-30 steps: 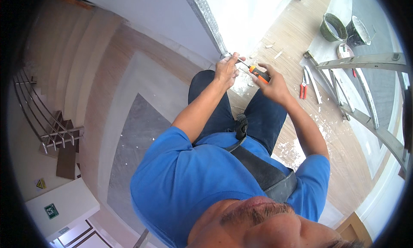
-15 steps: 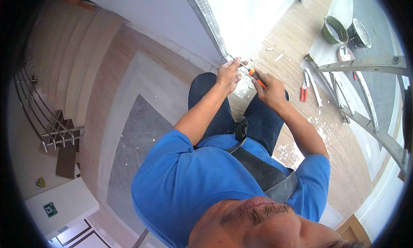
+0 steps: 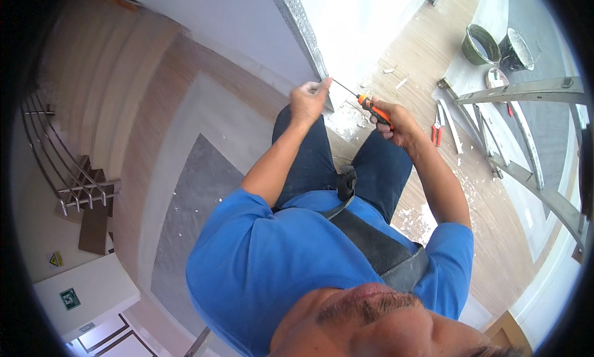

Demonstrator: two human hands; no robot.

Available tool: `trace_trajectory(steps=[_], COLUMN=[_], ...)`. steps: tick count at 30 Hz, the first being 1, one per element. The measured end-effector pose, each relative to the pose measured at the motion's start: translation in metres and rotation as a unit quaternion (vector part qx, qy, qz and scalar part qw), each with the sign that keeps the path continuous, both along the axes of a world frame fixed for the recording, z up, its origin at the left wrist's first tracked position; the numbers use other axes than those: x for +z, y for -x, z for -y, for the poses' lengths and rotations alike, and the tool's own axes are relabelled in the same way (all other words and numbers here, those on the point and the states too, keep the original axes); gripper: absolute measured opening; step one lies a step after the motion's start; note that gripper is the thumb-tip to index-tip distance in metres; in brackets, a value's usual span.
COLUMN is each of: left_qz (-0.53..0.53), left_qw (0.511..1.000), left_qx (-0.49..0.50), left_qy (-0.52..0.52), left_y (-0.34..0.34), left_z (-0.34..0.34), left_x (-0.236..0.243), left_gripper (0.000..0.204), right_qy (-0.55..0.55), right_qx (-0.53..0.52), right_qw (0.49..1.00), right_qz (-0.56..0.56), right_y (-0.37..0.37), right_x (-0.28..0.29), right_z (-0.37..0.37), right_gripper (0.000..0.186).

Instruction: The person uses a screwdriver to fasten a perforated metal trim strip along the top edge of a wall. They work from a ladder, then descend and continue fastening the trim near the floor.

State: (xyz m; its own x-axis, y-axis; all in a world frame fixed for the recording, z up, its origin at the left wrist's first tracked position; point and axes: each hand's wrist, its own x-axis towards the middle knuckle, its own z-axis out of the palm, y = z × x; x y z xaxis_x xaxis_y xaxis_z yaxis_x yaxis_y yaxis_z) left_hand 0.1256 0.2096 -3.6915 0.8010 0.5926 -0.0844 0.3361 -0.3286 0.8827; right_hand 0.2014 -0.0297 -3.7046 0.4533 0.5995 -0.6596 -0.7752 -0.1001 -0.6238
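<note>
My right hand is wrapped round the orange and black handle of a screwdriver. Its thin shaft points up and left, its tip at the edge of a perforated metal corner strip on the wall corner. My left hand is closed at the strip's lower part, fingertips beside the screwdriver tip; the exact grip is partly hidden. Below the strip, white plaster debris lies on the floor between my knees.
Red-handled snips and a pale strip lie to my right. Beyond them are an aluminium ladder, a dark bucket and a plaster-smeared bucket. Stairs and a metal railing are on the left.
My left hand has moved slightly left and down, and the strip's lower end now shows beside it. My right hand has shifted right and down with the screwdriver, baring more of its shaft.
</note>
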Motion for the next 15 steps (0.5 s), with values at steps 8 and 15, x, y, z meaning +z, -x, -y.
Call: trace_trajectory(steps=[8,15], left_qz=[-0.071,-0.021], left_qw=[0.929,0.930], left_qx=[-0.118,-0.100], left_qy=[-0.344,-0.353], left_y=[-0.015,-0.033], left_z=[-0.034,-0.014], left_x=[0.049,0.047], left_gripper=[0.064,0.058], right_qy=[0.119,0.138], right_qx=[0.053,0.045], right_qw=[0.848,0.806], right_qz=[0.515,0.574], right_y=[0.031,-0.002], right_x=[-0.015,0.001], right_z=[-0.008,0.016], right_gripper=[0.044,0.037])
